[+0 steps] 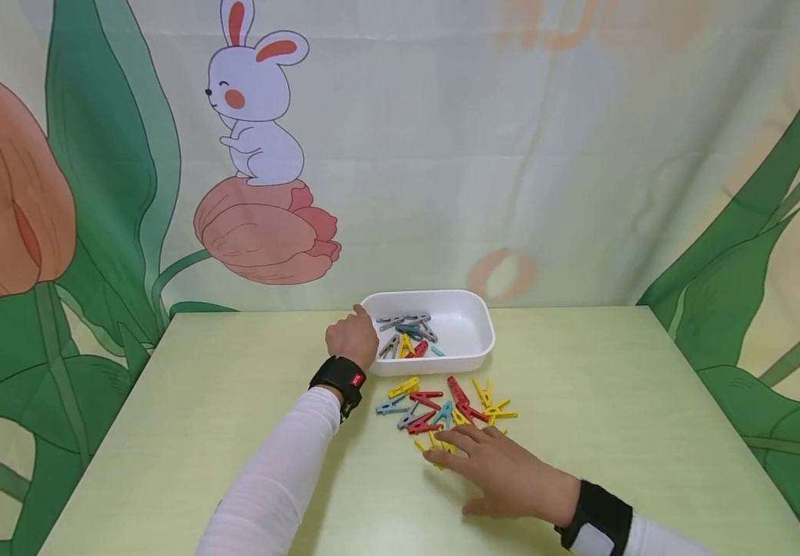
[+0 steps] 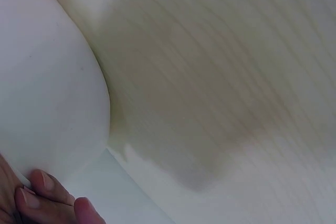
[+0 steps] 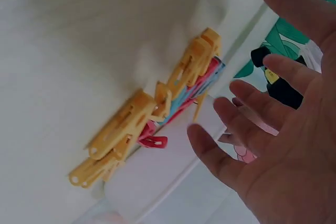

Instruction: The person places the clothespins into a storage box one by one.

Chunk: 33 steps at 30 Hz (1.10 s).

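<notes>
A white plastic tray (image 1: 435, 366) stands at the far edge of the table, with several grey, blue, yellow and red clothespins inside. My left hand (image 1: 353, 338) grips its left end, and in the left wrist view its fingertips (image 2: 46, 182) show against the white wall. In front of the tray lies a loose pile of clothespins, among them a red clothespin (image 1: 457, 390), a yellow clothespin (image 1: 403, 388) and a light blue clothespin (image 1: 390, 406). My right hand (image 1: 504, 475) hovers at the near side of the pile, fingers spread and holding nothing; its palm (image 3: 299, 177) faces the clothespins.
The pale wood-grain table (image 1: 184, 432) extends to both sides of the pile. Behind its far edge hangs a cloth backdrop (image 1: 400, 154) printed with a rabbit, tulips and leaves.
</notes>
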{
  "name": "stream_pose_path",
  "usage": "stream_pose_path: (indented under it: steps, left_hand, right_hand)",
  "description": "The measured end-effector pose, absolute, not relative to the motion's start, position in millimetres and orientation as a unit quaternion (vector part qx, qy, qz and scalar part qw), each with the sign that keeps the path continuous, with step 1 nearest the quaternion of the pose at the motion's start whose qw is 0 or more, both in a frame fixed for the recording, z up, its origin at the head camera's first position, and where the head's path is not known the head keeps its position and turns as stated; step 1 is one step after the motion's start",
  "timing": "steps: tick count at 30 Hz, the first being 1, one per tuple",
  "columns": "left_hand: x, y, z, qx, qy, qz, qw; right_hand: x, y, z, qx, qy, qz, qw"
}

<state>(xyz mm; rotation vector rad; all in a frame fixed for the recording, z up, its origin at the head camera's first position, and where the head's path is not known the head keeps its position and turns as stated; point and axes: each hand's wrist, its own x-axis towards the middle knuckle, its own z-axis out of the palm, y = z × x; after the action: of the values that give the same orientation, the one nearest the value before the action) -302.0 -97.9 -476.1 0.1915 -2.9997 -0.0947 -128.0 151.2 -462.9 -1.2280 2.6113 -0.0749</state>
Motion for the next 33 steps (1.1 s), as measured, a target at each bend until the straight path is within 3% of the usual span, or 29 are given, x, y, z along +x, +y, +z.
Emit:
stream_pose_path:
  steps: [8, 33]
  left_hand:
    - [-304, -97, -477, 0.065, -0.995, -0.037, 0.063]
    - [-304, -97, -479, 0.070, -0.995, -0.034, 0.064]
  right_hand:
    - [-127, 153, -479, -0.455, 0.884, 0.000, 0.104]
    - [-132, 145, -489, -0.447, 0.887, -0.027, 0.108]
